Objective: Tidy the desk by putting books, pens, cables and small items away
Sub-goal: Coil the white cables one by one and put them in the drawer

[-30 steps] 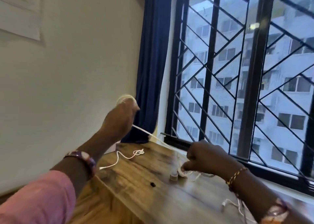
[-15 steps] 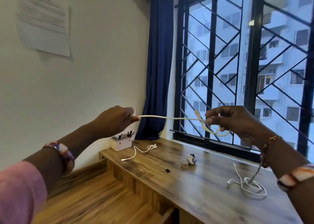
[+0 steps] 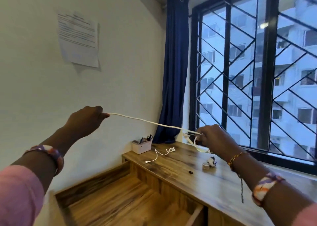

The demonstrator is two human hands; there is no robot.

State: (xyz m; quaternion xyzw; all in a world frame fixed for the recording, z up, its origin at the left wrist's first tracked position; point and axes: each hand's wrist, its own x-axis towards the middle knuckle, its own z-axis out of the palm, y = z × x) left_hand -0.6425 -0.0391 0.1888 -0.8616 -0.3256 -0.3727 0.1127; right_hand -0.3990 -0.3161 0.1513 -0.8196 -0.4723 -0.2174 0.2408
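While both hands are raised above the counter (image 3: 171, 171), I see a white cable (image 3: 145, 121) stretched between them. My left hand (image 3: 85, 121) has its fingers curled round one end of the cable, in front of the wall. My right hand (image 3: 216, 138) pinches the other part, where the cable forms a small loop hanging just under the fingers, above the far side of the counter near the window (image 3: 257, 71). A second white cable (image 3: 161, 154) lies loose on the wooden counter, beside a white pen holder (image 3: 141, 146) with dark pens standing in it at the far corner against the wall. A small round container (image 3: 205, 166) and a crumpled black-and-white item (image 3: 212, 161) sit touching near mid-counter, with a small black piece (image 3: 190, 172) just beside them. A blue curtain (image 3: 175, 71) hangs in the corner; a printed sheet (image 3: 78, 39) is stuck to the wall.
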